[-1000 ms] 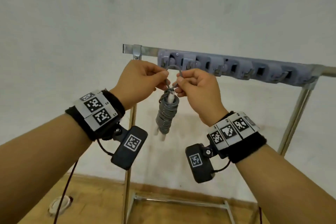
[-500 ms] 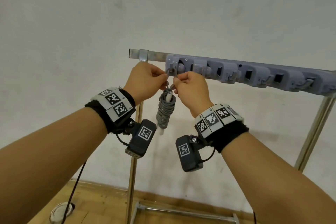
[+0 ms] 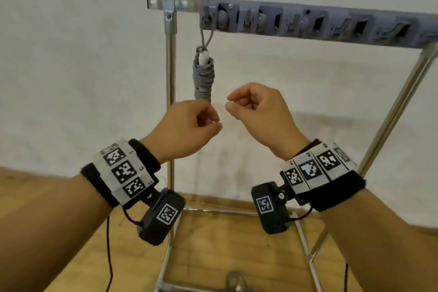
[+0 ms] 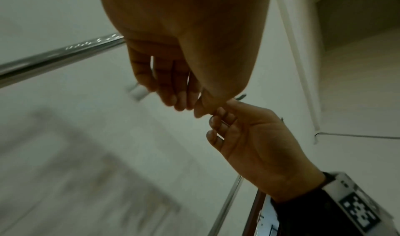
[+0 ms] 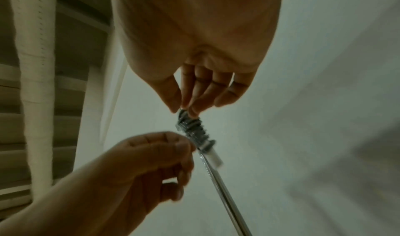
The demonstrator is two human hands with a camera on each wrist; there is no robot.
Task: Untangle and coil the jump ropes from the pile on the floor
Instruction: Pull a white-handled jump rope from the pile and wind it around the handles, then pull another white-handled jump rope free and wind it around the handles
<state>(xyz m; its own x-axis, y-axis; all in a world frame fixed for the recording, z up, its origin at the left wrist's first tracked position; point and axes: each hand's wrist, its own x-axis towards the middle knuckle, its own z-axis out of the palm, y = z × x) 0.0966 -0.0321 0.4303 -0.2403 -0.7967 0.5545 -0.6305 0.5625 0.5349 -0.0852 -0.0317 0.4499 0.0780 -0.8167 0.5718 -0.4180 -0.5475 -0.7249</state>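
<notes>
Now the coiled jump rope (image 3: pixel 203 76) hangs by its own loop from the first hook (image 3: pixel 208 22) at the left end of the grey hook rail (image 3: pixel 308 23), and neither hand is on it, whereas half a second ago both hands were up at that hook, pinching the loop onto it. Both hands have come down and sit just below the bundle: the left hand (image 3: pixel 187 128) is loosely curled with thumb and fingertips close together, and the right hand (image 3: pixel 258 111) is likewise half curled, its fingers relaxed; nothing shows between the fingers of either in the head view. From the right wrist camera the fingertips appear to overlap the top of the bundle, but that looks like a matter of line of sight, since the head view shows clear wall between the hands and the rope. The bundle hangs straight beside the metal upright (image 3: pixel 170 78) of the rack, its white handle end poking out of the top of the wraps, and the wraps look tight. For the task, this suggests one rope is finished: untangled, wound and stowed. At the bottom edge of the head view a blurred greyish shape (image 3: pixel 234 282) lies on the wooden floor (image 3: pixel 71 256) by the rack's base; it may be more rope waiting, though it is too indistinct to tell. The likely next step is to reach down for another rope
</notes>
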